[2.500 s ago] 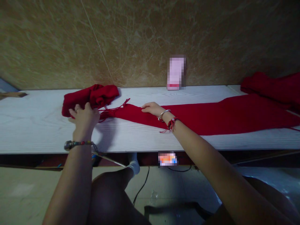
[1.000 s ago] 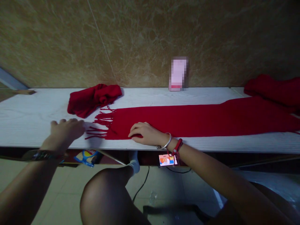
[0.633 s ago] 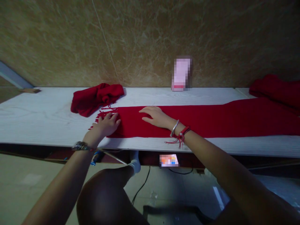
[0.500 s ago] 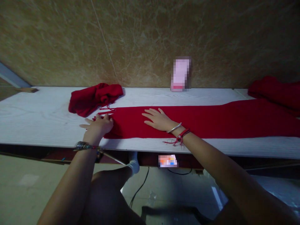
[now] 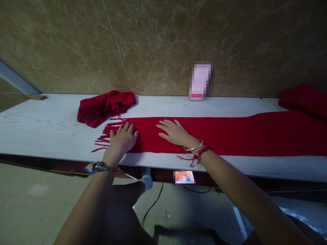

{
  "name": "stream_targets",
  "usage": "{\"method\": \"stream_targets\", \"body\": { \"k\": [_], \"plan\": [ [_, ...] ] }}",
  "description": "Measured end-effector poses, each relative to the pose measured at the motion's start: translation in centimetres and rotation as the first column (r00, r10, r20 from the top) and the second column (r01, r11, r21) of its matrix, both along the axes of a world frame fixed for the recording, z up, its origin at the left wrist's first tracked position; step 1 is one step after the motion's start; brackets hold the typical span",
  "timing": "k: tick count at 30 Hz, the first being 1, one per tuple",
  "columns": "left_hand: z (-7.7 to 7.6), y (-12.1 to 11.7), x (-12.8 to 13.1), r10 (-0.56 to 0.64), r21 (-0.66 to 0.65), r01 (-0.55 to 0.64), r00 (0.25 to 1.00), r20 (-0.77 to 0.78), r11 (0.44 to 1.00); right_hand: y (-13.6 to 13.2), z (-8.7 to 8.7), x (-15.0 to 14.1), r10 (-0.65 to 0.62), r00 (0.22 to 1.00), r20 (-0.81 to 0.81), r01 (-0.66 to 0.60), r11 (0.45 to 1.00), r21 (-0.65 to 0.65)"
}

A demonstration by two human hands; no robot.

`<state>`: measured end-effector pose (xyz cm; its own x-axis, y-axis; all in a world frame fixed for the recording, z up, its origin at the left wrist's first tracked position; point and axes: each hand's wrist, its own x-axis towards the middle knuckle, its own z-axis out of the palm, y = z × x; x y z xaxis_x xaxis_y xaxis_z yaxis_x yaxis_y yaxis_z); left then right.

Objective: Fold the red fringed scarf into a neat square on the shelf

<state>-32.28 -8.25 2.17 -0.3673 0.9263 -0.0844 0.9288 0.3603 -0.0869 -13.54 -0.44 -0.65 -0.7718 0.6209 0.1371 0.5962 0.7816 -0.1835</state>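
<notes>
A red fringed scarf (image 5: 230,136) lies flat and lengthwise along the white wood-grain tabletop (image 5: 51,136). Its tassels fan out at the left end. My left hand (image 5: 124,137) rests on that end beside the tassels, fingers spread, a ring on one finger. Farther right, my right hand (image 5: 173,132) lies palm down on the cloth with its fingers apart. Neither hand grips anything. Behind my left hand sits a bundled red cloth (image 5: 104,107), its underside hidden.
A blurred pink object (image 5: 200,81) leans on the marbled wall. More red fabric (image 5: 304,100) is heaped at the far right. Below the table edge are a bright blurred screen-like item (image 5: 184,177), a black cable (image 5: 154,204) and a sock-clad foot (image 5: 146,180).
The scarf's bunched left end has been spread flat and its tassels fanned out. My left hand left the bundled cloth and came onto the scarf; my right hand's fingers have spread.
</notes>
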Motion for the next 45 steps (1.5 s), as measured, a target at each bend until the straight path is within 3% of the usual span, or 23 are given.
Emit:
{"method": "stream_targets", "body": {
  "k": [5,13,16,18,24,29,33,37,41,45],
  "plan": [
    [0.3,1.6,-1.9,-0.068,0.172,0.076,0.996,-0.052,0.982,-0.1,0.1,0.0,-0.007,1.000,-0.012,0.007,1.000,0.006],
    [1.4,5.5,-4.9,-0.172,0.005,0.172,0.985,0.010,0.985,0.0,0.1,0.1,-0.009,0.999,-0.052,0.010,1.000,0.007],
    [1.6,6.3,-5.6,-0.311,-0.029,0.310,0.949,-0.054,0.950,0.1,0.0,0.2,-0.010,0.998,-0.066,0.010,1.000,-0.007],
    [1.8,6.5,-6.2,-0.423,0.029,0.426,0.903,-0.072,0.904,0.2,-0.1,0.2,-0.008,0.997,-0.077,0.007,1.000,-0.010],
    [2.4,4.2,-7.4,-0.536,0.110,0.527,0.840,0.078,0.842,0.1,-0.1,0.2,-0.011,0.995,-0.095,0.010,1.000,-0.009],
    [1.4,0.7,-6.8,-0.633,0.105,0.625,0.769,0.091,0.774,0.1,-0.1,0.1,-0.007,0.994,-0.108,0.007,1.000,-0.001],
    [1.4,-0.8,-6.5,-0.675,0.148,0.658,0.721,0.158,0.738,0.0,0.1,0.1,-0.010,0.995,-0.099,0.010,1.000,-0.001],
    [1.9,-0.3,-6.4,-0.626,0.201,0.593,0.752,0.206,0.780,0.0,0.2,0.2,-0.012,0.996,-0.088,0.011,1.000,-0.008],
    [1.9,0.5,-6.0,-0.556,0.086,0.551,0.804,0.210,0.830,0.0,0.2,0.2,-0.008,0.996,-0.092,0.008,1.000,0.001],
    [1.9,0.5,-5.3,-0.533,0.025,0.541,0.820,0.209,0.841,0.0,0.1,0.2,0.001,0.996,-0.094,0.000,1.000,0.009]
  ]
}}
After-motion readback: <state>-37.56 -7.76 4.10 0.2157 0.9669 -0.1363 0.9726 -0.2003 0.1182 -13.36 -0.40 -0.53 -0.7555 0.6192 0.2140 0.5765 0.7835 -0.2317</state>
